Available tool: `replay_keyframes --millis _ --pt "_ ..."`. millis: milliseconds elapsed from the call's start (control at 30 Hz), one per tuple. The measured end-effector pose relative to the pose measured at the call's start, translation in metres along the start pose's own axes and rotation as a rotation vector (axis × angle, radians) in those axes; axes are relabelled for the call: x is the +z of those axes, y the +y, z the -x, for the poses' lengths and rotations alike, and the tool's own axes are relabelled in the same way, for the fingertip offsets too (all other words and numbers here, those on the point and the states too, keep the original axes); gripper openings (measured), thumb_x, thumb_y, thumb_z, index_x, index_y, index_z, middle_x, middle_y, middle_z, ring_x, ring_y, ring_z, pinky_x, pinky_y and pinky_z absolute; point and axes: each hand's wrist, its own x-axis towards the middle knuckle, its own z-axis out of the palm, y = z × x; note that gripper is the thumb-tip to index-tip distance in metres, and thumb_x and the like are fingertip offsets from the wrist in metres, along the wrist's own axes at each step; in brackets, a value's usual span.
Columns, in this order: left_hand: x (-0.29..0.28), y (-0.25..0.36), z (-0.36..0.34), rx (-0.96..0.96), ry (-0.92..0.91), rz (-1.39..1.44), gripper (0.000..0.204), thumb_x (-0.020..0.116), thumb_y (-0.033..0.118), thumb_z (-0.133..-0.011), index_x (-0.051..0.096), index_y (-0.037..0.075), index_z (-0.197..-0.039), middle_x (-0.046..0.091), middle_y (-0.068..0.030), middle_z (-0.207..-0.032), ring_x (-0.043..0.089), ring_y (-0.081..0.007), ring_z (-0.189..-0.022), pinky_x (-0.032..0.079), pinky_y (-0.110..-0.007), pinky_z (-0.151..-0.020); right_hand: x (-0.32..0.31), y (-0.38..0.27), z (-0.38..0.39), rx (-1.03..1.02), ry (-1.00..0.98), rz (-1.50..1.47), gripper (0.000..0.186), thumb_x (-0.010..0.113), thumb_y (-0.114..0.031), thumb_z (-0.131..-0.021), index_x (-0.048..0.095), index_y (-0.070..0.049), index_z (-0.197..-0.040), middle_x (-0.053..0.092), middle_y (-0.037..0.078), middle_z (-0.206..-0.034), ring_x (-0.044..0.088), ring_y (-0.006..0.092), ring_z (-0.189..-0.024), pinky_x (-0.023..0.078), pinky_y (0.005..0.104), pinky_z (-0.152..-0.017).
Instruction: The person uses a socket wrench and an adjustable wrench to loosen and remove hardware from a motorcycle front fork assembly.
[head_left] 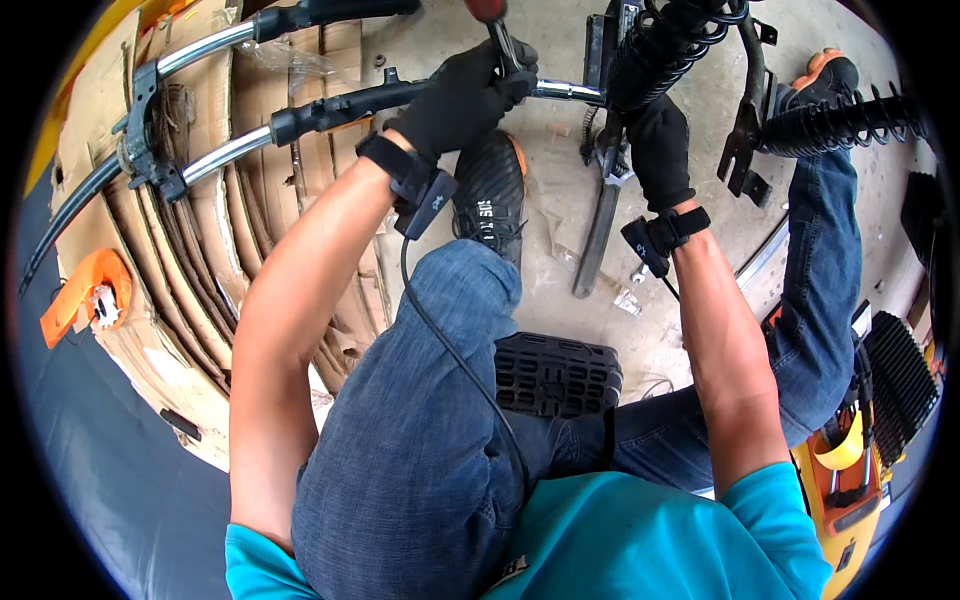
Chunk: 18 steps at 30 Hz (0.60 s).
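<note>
My left hand, in a black glove, is closed around the metal head of a red-handled ratchet wrench. From it a chrome extension runs right to the lower end of a black coil-spring shock absorber. My right hand, also gloved in black, is up against that lower end; its fingers are mostly hidden, so its grip cannot be made out. Just left of it is a long grey adjustable wrench, jaws toward the shock absorber. A black-and-chrome front fork extends leftward behind my left hand.
Flattened cardboard is stacked at left, with an orange tape dispenser on it. A second coil-spring shock absorber and a black metal bracket are at right. A black plastic step sits between my legs, and a tool box stands lower right.
</note>
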Motion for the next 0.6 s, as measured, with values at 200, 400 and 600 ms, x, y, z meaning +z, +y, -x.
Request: replay_keyframes --millis 200,400,600 --pt "0.010 0.002 0.014 0.156 0.098 -0.360 0.035 0.065 0.012 -0.092 0.057 0.002 -0.125 0.065 -0.0089 -0.112 0.063 -0.0155 -0.093 0.052 -0.029 -0.080 -0.006 -0.006 -0.002 -0.031 -0.062 -0.036 0.031 0.040 -0.020 -0.101 0.061 0.000 -0.089 0.059 0.011 -0.072 0.054 0.0244 -0.065 0.043 0.0364 -0.061" --pt "0.021 -0.023 0.009 0.295 0.186 -0.180 0.033 0.062 0.007 -0.092 0.058 0.002 -0.124 0.064 -0.0100 -0.118 0.062 -0.0177 -0.104 0.051 -0.031 -0.088 -0.027 -0.026 -0.001 0.418 -0.102 -0.190 0.041 0.040 -0.034 -0.103 0.060 -0.004 -0.083 0.053 0.003 -0.065 0.046 0.0128 -0.053 0.038 0.0297 -0.049" --pt "-0.004 -0.005 0.002 -0.003 -0.023 0.009 0.029 0.058 0.018 -0.097 0.059 0.002 -0.122 0.065 -0.0060 -0.103 0.063 -0.0113 -0.087 0.053 -0.026 -0.076 -0.034 0.012 0.098 0.547 -0.431 0.382 0.042 0.061 -0.044 -0.088 0.062 -0.003 -0.094 0.068 0.025 -0.090 0.065 0.0424 -0.090 0.051 0.0483 -0.081"
